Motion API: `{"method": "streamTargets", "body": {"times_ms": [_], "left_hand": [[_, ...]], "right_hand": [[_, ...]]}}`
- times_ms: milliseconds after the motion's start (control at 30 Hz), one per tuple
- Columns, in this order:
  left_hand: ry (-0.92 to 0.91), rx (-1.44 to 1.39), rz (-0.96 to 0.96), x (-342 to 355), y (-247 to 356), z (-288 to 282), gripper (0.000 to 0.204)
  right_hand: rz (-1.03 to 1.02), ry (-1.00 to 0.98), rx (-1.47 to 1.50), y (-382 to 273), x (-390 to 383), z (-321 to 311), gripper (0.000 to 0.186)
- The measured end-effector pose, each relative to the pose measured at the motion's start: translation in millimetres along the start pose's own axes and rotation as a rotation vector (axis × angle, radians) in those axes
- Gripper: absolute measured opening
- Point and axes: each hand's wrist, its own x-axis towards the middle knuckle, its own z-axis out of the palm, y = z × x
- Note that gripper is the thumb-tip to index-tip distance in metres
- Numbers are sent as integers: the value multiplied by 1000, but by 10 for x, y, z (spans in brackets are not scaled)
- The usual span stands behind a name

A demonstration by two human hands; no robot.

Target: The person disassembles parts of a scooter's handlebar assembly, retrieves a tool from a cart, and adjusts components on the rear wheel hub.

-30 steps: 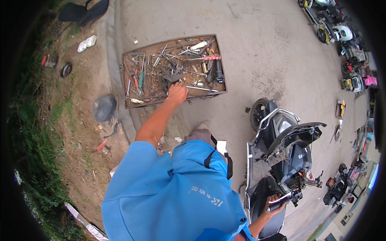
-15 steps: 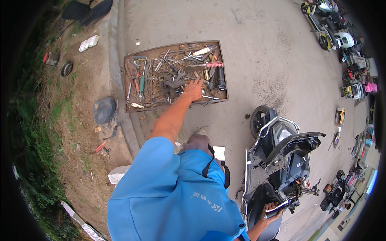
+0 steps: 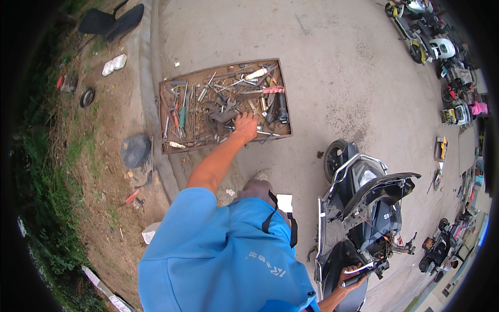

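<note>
Left hand (image 3: 245, 126) in the tool tray (image 3: 165, 117): fingers turned down among the tools, so whatever sits under the palm is hidden; grasp can't be told. Tools around the hand too small and tangled to sort out individually. Right hand (image 3: 352, 274) on the scooter (image 3: 364, 208) handlebar, forearm cut by the lower edge, fingertips wrapped out of sight. Scooter's rear below that hand runs out of frame. Parked bikes (image 3: 442, 49) far from both hands smear into the dark rim.
</note>
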Motion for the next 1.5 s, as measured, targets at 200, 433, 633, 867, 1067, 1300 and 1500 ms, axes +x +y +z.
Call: {"method": "streamTargets", "body": {"times_ms": [200,433,633,867,1067,1300,1500], "left_hand": [[148,-98,22,-163,-202,-165,25],[351,-293,-125,560,-779,-618,22],[50,-236,-29,1428,-691,-611,52],[100,-85,71,1900,-2310,-72,62],[-52,43,253,2161,-1881,-119,56],[-127,137,275,2153,-1908,-56,55],[-219,119,284,2218,-2260,-64,53]], "right_hand": [[-75,209,-72,-74,-11,-144,78],[-64,226,-103,40,-80,76,77],[-103,401,49,211,-355,254,61],[-5,327,77,-16,257,274,87],[-62,154,265,222,-199,14,73],[-52,340,140,187,-155,271,84],[-67,246,202,166,-86,115,52]]}}
